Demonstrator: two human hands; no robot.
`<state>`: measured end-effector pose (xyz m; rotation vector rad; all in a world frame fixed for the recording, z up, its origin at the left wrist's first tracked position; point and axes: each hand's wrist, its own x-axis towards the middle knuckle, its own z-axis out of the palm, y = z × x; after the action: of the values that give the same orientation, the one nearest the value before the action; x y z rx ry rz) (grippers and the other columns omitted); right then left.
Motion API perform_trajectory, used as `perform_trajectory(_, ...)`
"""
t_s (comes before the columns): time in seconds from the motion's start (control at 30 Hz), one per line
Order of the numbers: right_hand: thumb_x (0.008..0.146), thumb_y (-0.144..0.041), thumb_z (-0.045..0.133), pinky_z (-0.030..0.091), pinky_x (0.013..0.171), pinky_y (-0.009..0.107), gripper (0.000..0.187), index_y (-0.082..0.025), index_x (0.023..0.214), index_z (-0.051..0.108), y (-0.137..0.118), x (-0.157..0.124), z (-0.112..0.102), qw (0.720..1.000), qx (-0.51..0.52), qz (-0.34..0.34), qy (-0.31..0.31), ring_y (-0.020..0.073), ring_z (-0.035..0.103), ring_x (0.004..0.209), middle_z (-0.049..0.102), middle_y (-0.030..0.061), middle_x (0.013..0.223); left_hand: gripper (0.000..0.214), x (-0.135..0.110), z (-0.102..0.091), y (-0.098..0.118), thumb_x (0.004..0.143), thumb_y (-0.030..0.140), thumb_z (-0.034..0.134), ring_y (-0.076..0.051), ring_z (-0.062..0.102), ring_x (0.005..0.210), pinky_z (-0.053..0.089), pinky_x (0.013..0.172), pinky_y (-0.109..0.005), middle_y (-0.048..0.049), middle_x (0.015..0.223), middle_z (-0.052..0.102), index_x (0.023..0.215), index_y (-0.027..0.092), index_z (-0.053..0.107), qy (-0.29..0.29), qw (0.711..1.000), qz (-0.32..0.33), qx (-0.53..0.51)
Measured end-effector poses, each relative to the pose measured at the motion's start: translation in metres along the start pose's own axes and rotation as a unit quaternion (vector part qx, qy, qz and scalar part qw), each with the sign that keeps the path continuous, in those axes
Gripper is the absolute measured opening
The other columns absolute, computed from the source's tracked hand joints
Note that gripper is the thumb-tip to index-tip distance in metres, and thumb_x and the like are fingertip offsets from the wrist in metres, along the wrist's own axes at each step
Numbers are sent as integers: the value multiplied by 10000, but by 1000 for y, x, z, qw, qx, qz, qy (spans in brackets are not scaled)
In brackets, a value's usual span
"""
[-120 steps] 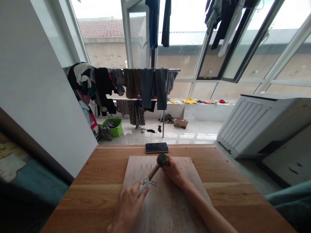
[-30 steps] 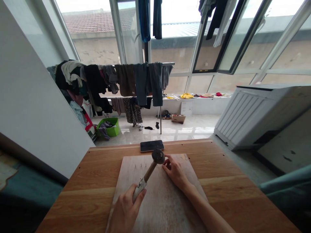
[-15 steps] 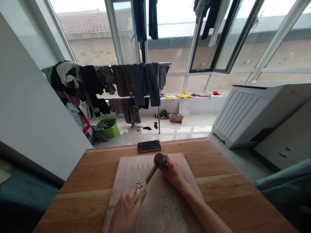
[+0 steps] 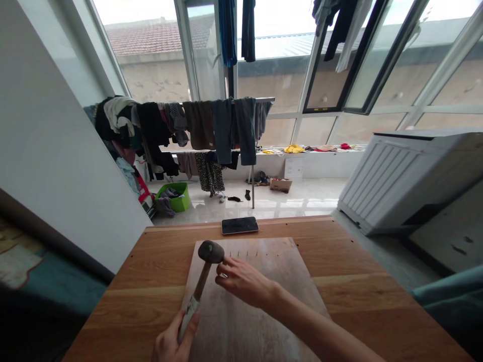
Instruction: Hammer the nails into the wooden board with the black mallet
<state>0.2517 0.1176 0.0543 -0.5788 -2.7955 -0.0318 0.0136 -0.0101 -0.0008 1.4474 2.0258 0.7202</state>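
My left hand (image 4: 171,342), at the bottom edge, is closed round the pale wooden handle of a hammer (image 4: 202,281). The hammer's dark head (image 4: 210,251) hangs over the far left corner of a grey wooden board (image 4: 271,311). My right hand (image 4: 243,281) reaches left across the board. Its fingertips are pinched together just right of the hammer handle, and what they hold is too small to make out. A short row of nails (image 4: 241,254) stands upright near the board's far edge.
The board lies on a wooden table (image 4: 347,281). A dark phone (image 4: 240,225) rests flat at the table's far edge. Beyond are a clothes rack (image 4: 211,125), a green basket (image 4: 174,197) on the floor, windows and a white cabinet (image 4: 407,176).
The hammer head has swung left, away from the nail row to the board's left corner. My right hand left the spot by the hammer head and moved left and nearer, pinching by the handle.
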Motion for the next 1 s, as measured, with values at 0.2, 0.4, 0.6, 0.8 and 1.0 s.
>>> perform_trajectory(0.2, 999, -121, 510, 406, 662, 323, 176, -157, 880, 635, 4, -6, 13, 991, -99, -79, -38, 195, 546, 844, 633, 52, 868, 511, 5, 0, -1, 902, 621, 477, -304, 732, 1070, 582, 818, -281, -79, 1016, 808, 1058, 230, 766, 0, 1000, 0, -11)
perform_trajectory(0.4, 967, -56, 482, 391, 623, 332, 206, -128, 846, 633, 1, -35, 10, 985, -156, -60, -36, 194, 532, 719, 599, 56, 758, 464, 3, -1, 3, 879, 600, 537, -318, 734, 1059, 588, 823, -302, -89, 1030, 805, 1019, 228, 777, 11, 1000, 4, -13)
perform_trajectory(0.6, 978, -93, 502, 419, 651, 321, 145, -143, 991, 636, 8, -49, -2, 989, -141, -34, -5, 193, 551, 739, 605, 45, 762, 441, 1, -2, 8, 868, 575, 574, -325, 734, 1061, 595, 815, -310, -90, 1045, 802, 1045, 226, 779, 2, 1000, 17, -12)
perform_trajectory(0.8, 938, -92, 503, 494, 728, 284, 244, -206, 1044, 691, 50, -80, 3, 960, 57, 184, 205, 171, 626, 821, 684, 60, 925, 452, 3, 1, 2, 865, 582, 564, -326, 721, 1093, 594, 863, -330, -86, 1073, 796, 1049, 227, 777, 3, 1000, 21, -11)
perform_trajectory(1.0, 883, -305, 588, 548, 660, 312, 183, -194, 897, 733, 84, -108, 31, 808, 224, 418, 350, 197, 673, 708, 720, 54, 811, 534, 3, 4, 2, 874, 607, 491, -322, 710, 1119, 582, 904, -337, -103, 1104, 787, 1079, 197, 765, -3, 1000, 10, 20)
